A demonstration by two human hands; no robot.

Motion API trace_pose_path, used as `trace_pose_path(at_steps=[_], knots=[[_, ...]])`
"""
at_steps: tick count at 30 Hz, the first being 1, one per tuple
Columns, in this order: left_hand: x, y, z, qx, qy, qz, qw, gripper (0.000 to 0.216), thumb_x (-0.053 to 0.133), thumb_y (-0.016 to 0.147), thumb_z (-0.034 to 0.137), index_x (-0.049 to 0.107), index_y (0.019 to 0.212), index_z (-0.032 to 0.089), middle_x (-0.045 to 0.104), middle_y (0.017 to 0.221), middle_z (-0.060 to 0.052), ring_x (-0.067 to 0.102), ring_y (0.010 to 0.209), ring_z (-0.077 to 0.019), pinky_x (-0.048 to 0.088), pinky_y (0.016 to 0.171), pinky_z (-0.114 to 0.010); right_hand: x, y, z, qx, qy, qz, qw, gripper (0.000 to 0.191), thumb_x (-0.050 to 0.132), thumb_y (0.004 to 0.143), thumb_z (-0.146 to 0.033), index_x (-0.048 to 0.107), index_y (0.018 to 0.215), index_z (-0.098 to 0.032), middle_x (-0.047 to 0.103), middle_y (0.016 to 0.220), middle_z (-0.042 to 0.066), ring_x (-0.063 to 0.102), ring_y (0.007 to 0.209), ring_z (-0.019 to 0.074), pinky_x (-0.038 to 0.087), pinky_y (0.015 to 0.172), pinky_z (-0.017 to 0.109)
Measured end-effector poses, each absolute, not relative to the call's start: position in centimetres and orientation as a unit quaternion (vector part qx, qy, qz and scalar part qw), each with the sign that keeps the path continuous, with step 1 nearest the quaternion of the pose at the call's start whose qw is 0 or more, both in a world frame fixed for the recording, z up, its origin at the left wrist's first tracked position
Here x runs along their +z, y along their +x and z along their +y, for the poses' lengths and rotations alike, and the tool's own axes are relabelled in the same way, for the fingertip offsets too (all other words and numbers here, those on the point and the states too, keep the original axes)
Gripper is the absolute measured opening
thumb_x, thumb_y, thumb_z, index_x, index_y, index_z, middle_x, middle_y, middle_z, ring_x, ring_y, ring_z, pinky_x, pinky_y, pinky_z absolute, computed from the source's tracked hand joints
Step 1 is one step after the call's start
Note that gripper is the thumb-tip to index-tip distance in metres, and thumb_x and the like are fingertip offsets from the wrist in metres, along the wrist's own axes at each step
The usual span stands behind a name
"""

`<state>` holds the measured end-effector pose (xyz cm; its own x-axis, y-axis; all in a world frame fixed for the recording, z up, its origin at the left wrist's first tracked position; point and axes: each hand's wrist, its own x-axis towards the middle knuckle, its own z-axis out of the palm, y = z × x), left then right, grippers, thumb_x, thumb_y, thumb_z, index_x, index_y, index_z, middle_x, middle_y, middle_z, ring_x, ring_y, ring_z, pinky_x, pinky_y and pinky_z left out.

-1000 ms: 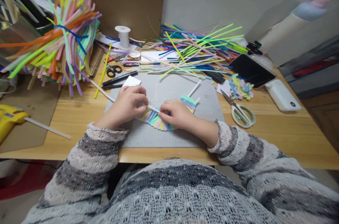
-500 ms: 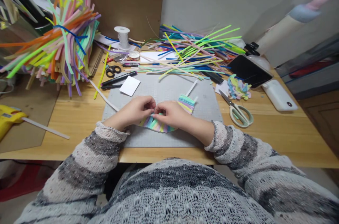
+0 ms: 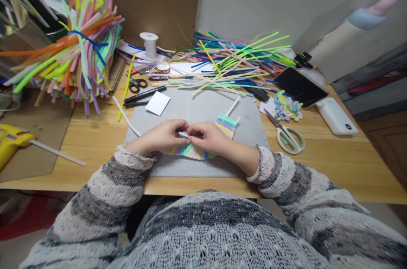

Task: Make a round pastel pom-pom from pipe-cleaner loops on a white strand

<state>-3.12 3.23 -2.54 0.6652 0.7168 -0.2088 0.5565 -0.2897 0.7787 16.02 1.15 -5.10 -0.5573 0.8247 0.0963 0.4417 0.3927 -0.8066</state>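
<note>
My left hand (image 3: 167,134) and my right hand (image 3: 211,137) meet above the grey cutting mat (image 3: 203,169), fingertips almost touching. Both are closed in a pinch on a white pipe cleaner (image 3: 183,134), of which a short piece shows between them. Beneath the fingers lies a band of pastel-striped pipe cleaners (image 3: 194,151), partly covered by the hands. Its striped right end (image 3: 226,124) sticks out past my right hand, with white stems (image 3: 233,106) extending beyond it. Another white length (image 3: 126,117) curves out from behind my left wrist.
A big bundle of coloured pipe cleaners (image 3: 79,48) stands at left, above a yellow glue gun (image 3: 14,142). Loose pipe cleaners (image 3: 235,61) lie at the back. Scissors (image 3: 288,135), a pastel wavy piece (image 3: 288,106) and a white power bank (image 3: 337,115) are at right. A white card (image 3: 158,103) rests on the mat.
The fingers of both hands have shifted slightly, and a short white piece of pipe cleaner now shows between them. The whole view has moved a little.
</note>
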Motion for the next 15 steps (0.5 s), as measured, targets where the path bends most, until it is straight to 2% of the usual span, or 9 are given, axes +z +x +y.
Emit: trace_pose_path(at_steps=[5, 10, 15], knots=[[-2.4, -3.2, 3.1, 0.107, 0.801, 0.429, 0.404, 0.021, 0.059, 0.071, 0.029, 0.058, 0.086, 0.015, 0.058, 0.083, -0.004, 0.053, 0.078, -0.0174, 0.040, 0.070, -0.029, -4.8, 16.0, 1.1, 0.364, -0.405, -0.804, 0.241, 0.008, 0.053, 0.079, -0.017, 0.061, 0.077, -0.016, 0.059, 0.067, -0.002, 0.047, 0.060, 0.0084, 0.033, 0.062, 0.022], [-1.7, -3.7, 2.9, 0.113, 0.763, 0.446, 0.454, 0.019, 0.058, 0.074, 0.034, 0.056, 0.079, 0.016, 0.057, 0.072, -0.001, 0.051, 0.067, -0.0141, 0.039, 0.061, -0.026, -4.7, 15.9, 1.1, 0.353, -0.424, -0.801, 0.234, 0.007, 0.053, 0.077, -0.015, 0.060, 0.075, -0.017, 0.056, 0.065, -0.003, 0.045, 0.060, 0.0085, 0.031, 0.063, 0.023], [-1.4, -4.0, 2.9, 0.118, 0.755, 0.451, 0.461, 0.018, 0.060, 0.074, 0.033, 0.056, 0.079, 0.016, 0.055, 0.069, 0.001, 0.050, 0.063, -0.0122, 0.038, 0.058, -0.024, -4.9, 16.0, 1.1, 0.353, -0.414, -0.805, 0.236, 0.013, 0.051, 0.078, -0.014, 0.063, 0.081, -0.018, 0.058, 0.067, -0.003, 0.046, 0.060, 0.0084, 0.032, 0.064, 0.023]])
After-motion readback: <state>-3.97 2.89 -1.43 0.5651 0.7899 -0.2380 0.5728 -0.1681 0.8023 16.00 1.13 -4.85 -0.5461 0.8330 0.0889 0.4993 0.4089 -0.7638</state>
